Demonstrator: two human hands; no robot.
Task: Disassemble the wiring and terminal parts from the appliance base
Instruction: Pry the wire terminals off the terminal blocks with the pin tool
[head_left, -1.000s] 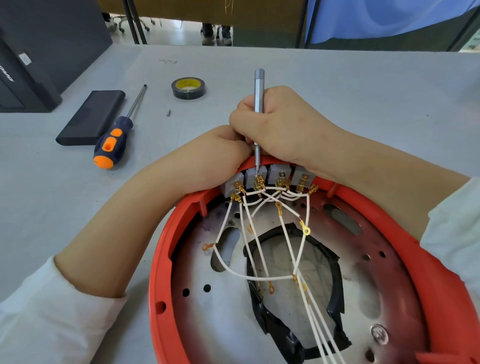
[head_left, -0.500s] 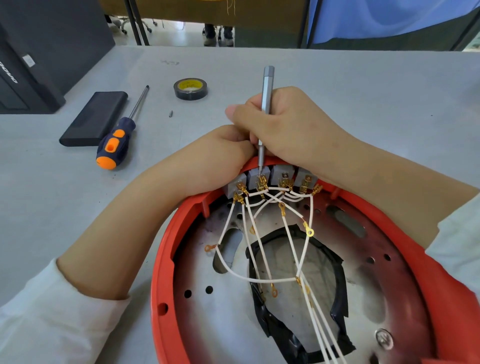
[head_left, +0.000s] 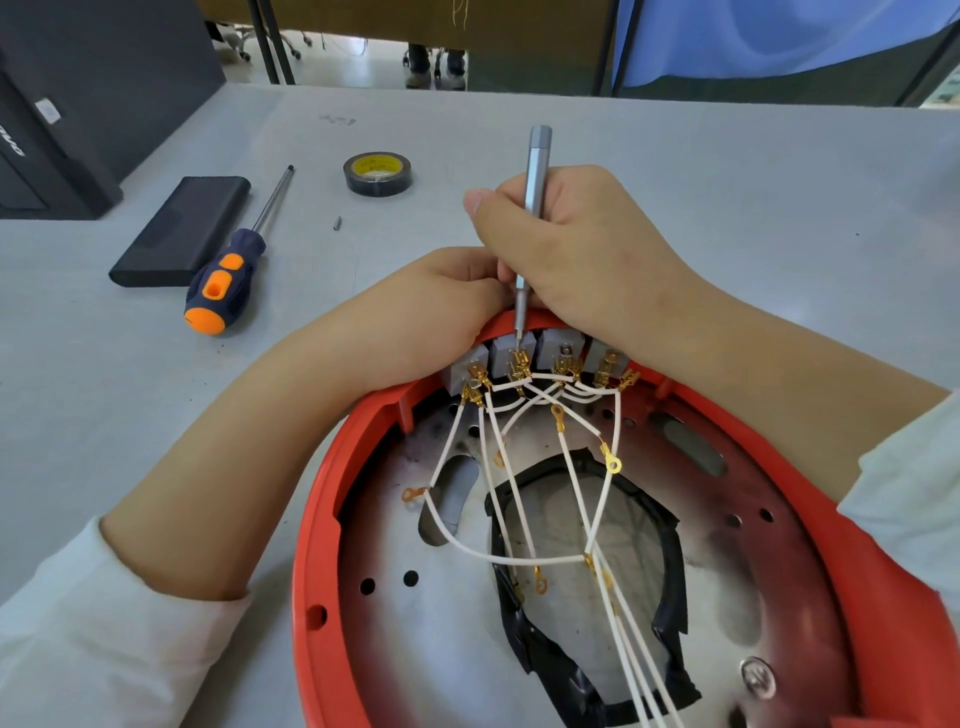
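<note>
Workshop: grey workbench (head_left: 727, 171), screwdriver (head_left: 228, 280), insulating tape (head_left: 377, 174).

Hardly any writing can be made out. The black case (head_left: 47, 156), far to the left of the left hand (head_left: 431, 306), carries pale lettering at the picture's edge, cut off and tilted, too partial to read, and a small white sticker whose print is too small to tell. The roll of black tape (head_left: 377, 173), beyond the left hand and to the left of the right hand (head_left: 582, 249), has a yellow inner label with fine print that is too blurred to read.
</note>
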